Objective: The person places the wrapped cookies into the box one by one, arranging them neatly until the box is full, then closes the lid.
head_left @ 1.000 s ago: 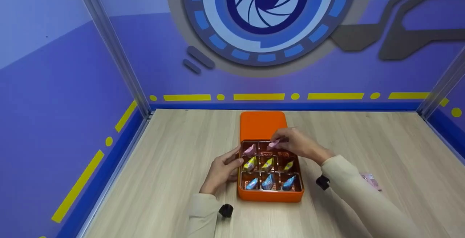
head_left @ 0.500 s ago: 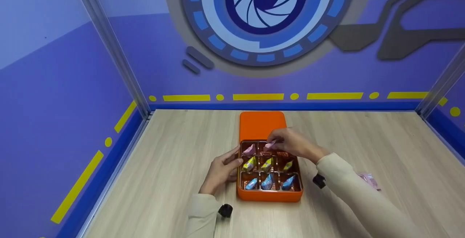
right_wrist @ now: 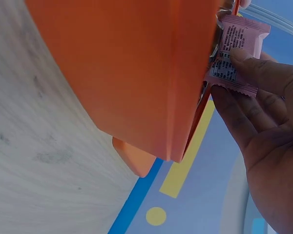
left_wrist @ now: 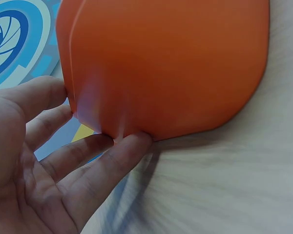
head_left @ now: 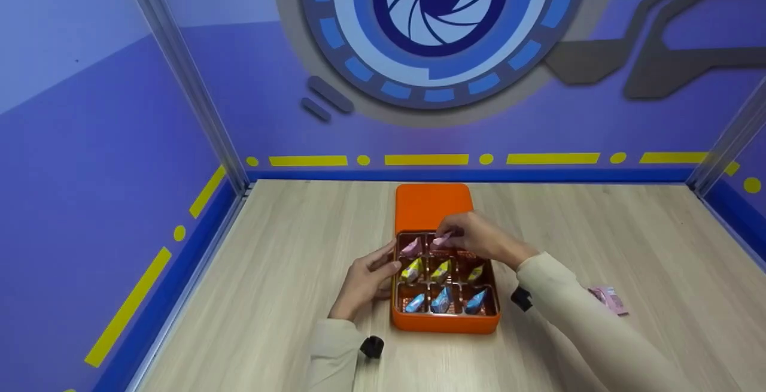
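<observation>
A pale wooden surface sits between purple walls; on it an orange box holds wrapped sweets in compartments; the right hand pinches a pink sweet over the back middle compartment; the left hand rests relaxed fingers against the box's left wall; another pink packet lies right.
</observation>
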`<control>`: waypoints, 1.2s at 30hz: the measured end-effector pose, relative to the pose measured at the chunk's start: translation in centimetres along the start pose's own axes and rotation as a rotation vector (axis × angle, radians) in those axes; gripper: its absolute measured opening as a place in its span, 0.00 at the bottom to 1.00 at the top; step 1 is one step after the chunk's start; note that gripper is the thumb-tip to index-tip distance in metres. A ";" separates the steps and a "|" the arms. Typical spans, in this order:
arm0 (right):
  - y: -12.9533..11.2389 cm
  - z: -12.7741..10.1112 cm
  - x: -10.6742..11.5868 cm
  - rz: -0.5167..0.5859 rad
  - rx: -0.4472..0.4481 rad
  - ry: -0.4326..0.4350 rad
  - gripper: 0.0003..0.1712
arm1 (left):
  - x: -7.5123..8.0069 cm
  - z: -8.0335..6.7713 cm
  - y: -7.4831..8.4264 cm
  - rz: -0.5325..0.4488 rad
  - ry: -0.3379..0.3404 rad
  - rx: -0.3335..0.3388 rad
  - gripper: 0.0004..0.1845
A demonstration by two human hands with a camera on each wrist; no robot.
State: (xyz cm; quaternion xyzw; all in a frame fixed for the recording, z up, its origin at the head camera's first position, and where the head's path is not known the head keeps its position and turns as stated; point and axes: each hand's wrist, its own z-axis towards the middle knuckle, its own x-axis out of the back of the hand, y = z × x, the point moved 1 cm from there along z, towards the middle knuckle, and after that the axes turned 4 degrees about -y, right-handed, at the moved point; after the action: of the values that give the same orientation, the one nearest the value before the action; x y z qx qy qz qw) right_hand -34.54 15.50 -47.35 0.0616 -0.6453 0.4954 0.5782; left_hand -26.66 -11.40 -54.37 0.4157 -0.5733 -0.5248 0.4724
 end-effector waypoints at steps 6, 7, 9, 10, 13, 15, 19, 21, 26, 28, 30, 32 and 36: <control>0.1 0.1 -0.2 -0.005 -0.005 -0.012 0.09 | 0.0 -0.1 0.0 -0.002 -0.007 -0.005 0.30; 0.1 0.1 -0.2 -0.008 -0.004 -0.016 0.09 | 0.0 -0.1 0.0 -0.003 -0.008 -0.005 0.30; 0.2 0.1 -0.3 -0.009 -0.007 -0.023 0.09 | 0.0 -0.1 0.0 -0.008 -0.010 -0.003 0.30; 0.2 0.1 -0.3 -0.008 -0.009 -0.025 0.09 | 0.0 -0.1 0.0 -0.009 -0.009 -0.003 0.30; 0.3 0.1 -0.4 -0.009 -0.009 -0.025 0.09 | 0.0 0.0 0.0 -0.008 -0.007 -0.004 0.30; 0.3 0.1 -0.4 -0.010 -0.010 -0.025 0.09 | 0.0 0.0 0.0 -0.005 -0.003 -0.005 0.30; 0.2 0.1 -0.4 -0.015 -0.010 -0.027 0.09 | 0.0 0.0 0.0 -0.008 -0.002 -0.002 0.30; 0.2 0.1 -0.4 -0.016 -0.013 -0.030 0.09 | 0.0 0.1 0.0 -0.009 -0.004 -0.001 0.30; 0.1 0.0 -0.5 -0.020 -0.008 -0.028 0.09 | 0.0 0.0 -0.1 -0.018 -0.011 -0.003 0.30; 0.1 0.0 -0.6 -0.023 -0.008 -0.025 0.09 | 0.0 0.0 -0.1 -0.020 -0.014 -0.003 0.30; 0.1 -0.1 -0.6 -0.025 -0.006 -0.021 0.09 | 0.0 0.0 -0.1 -0.025 -0.016 0.001 0.30; 0.0 -0.1 -0.6 -0.024 -0.018 -0.022 0.09 | 0.0 0.0 -0.1 -0.025 -0.014 0.006 0.30; 0.1 -0.2 -0.7 -0.017 -0.016 -0.017 0.09 | 0.0 0.0 -0.1 -0.026 -0.010 0.001 0.30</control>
State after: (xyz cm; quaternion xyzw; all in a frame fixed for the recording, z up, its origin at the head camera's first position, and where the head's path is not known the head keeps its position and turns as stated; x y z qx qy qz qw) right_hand -34.24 15.33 -47.96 0.0668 -0.6536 0.4848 0.5773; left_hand -26.69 -11.40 -54.44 0.4206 -0.5707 -0.5325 0.4624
